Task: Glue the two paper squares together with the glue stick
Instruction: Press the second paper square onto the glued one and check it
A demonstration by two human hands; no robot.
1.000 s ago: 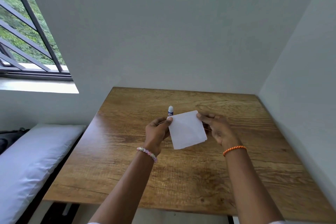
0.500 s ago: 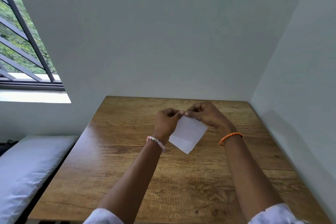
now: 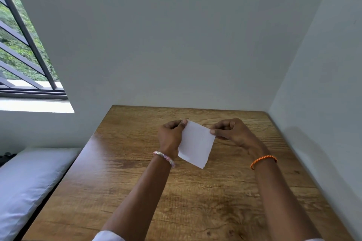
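Observation:
Both hands hold white paper squares (image 3: 195, 144) up above the wooden table (image 3: 195, 197), stacked so that a second edge peeks out along the lower right side. My left hand (image 3: 170, 135) pinches the top left corner between thumb and fingers. My right hand (image 3: 231, 131) pinches the top right corner. The paper hangs tilted, its lowest corner pointing down toward me. The glue stick is hidden, not visible anywhere on the table.
The table fits into a corner, with a white wall (image 3: 186, 45) behind and another (image 3: 323, 103) on the right. A white cushion (image 3: 29, 186) lies low on the left, below a barred window (image 3: 21, 51).
My hands moved apart from pinching the same top point to holding the two upper corners. The paper turned and spread flatter. The glue stick seen one second ago is no longer visible.

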